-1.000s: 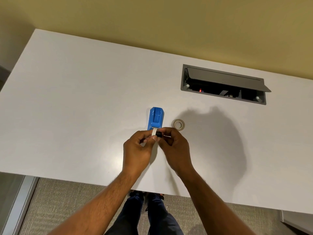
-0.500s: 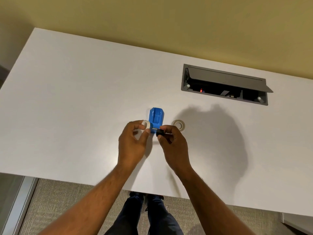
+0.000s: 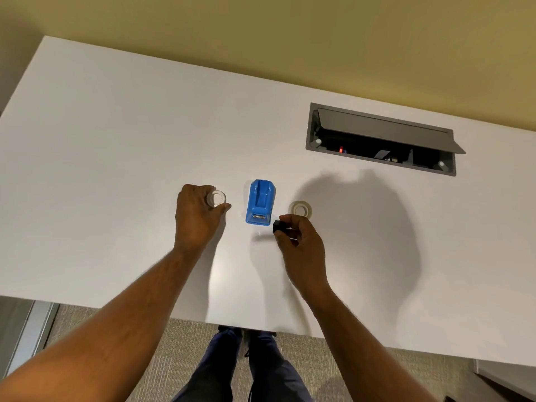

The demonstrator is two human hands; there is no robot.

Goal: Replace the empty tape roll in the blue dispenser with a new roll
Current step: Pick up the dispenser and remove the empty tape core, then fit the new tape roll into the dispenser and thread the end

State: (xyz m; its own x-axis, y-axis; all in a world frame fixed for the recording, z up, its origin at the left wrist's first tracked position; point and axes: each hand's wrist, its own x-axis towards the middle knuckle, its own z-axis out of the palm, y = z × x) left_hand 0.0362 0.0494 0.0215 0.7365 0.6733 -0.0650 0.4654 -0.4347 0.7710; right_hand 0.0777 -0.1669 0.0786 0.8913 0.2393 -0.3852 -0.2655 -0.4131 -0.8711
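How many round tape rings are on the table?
2: one white ring at the left hand, left of the blue plastic dispenser; one translucent roll lying to its right.

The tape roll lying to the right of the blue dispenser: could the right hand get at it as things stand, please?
Probably yes, though not freely. The tape roll lies uncovered on the table just beyond the right hand, but that hand is pinching a small black piece, so its fingers are occupied.

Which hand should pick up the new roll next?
Right hand: the new roll lies just beyond its fingertips, though it holds the black spindle. Left hand is setting down the empty core.
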